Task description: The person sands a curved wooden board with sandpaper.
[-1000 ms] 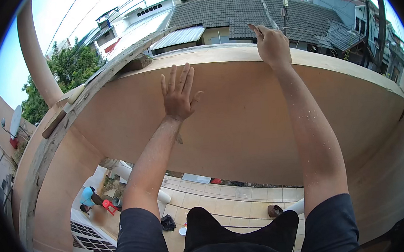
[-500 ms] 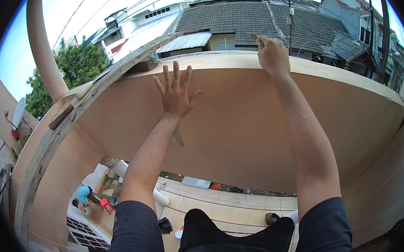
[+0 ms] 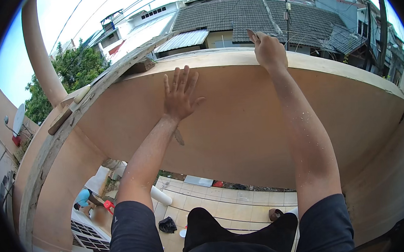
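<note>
Spread against the tan wall (image 3: 229, 110) is my left hand (image 3: 179, 94), open, with nothing in it; its fingers reach just below the wall's pale top edge. My right hand (image 3: 270, 51) is closed in a fist at the top edge, farther right. From its thumb side sticks the short, flat, brownish tip of a scraper (image 3: 251, 35); the rest is hidden in the fist. A dark gouged patch (image 3: 179, 137) shows on the wall beside my left wrist. Pale specks dot my right forearm.
A weathered plank (image 3: 40, 160) curves along the left, bearing a pale-handled tool (image 3: 81, 94) and a brown wooden piece (image 3: 60, 122). A brick-like block (image 3: 140, 66) sits under its far end. Far below lies a tiled floor (image 3: 192, 192), with a crouching person (image 3: 83, 198) at lower left.
My left hand has shifted slightly right and its fingers have drawn closer together. My right hand has moved slightly left, with more of the scraper's tip showing.
</note>
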Demonstrator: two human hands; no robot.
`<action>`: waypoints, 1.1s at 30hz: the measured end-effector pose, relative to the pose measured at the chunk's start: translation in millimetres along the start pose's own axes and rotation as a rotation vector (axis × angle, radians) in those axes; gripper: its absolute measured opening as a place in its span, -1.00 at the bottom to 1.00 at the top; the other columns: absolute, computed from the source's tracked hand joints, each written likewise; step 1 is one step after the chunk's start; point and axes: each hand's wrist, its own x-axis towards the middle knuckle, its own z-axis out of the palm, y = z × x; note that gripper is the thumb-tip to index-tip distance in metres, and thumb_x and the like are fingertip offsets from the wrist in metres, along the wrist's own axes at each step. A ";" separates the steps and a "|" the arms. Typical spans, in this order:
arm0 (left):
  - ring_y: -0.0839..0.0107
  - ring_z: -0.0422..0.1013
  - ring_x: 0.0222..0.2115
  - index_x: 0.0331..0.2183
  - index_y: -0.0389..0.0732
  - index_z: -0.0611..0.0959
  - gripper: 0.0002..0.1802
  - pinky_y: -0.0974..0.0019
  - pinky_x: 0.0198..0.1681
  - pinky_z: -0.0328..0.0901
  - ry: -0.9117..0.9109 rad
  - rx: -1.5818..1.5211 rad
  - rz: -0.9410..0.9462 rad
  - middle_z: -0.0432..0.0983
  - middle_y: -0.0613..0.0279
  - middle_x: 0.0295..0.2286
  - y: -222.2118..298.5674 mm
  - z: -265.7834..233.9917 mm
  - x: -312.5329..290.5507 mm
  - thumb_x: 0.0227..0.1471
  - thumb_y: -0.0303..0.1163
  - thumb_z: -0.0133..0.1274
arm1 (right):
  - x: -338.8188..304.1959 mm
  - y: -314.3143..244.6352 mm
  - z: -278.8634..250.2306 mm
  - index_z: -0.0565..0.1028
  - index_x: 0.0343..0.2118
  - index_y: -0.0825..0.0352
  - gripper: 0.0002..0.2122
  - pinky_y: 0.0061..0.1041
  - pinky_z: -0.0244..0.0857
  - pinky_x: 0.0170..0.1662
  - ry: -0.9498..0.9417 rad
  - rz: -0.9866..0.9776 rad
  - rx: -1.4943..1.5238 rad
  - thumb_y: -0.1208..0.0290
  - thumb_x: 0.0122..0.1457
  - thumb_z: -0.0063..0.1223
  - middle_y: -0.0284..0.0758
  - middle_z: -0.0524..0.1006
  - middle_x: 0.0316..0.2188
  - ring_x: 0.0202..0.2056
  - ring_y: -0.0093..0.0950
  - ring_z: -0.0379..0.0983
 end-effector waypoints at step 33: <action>-0.36 -0.39 0.45 0.49 -0.07 -0.07 -0.03 -0.43 0.42 -0.41 0.441 -0.278 -0.822 -0.35 -0.26 0.46 -60.3 38.8 6.7 0.34 0.32 -0.31 | 0.9 -1.4 9.0 0.60 0.01 0.19 -0.62 -0.03 0.44 0.00 -0.001 -0.058 0.005 0.06 0.48 -0.19 -0.11 0.69 -0.15 -0.04 -0.02 0.59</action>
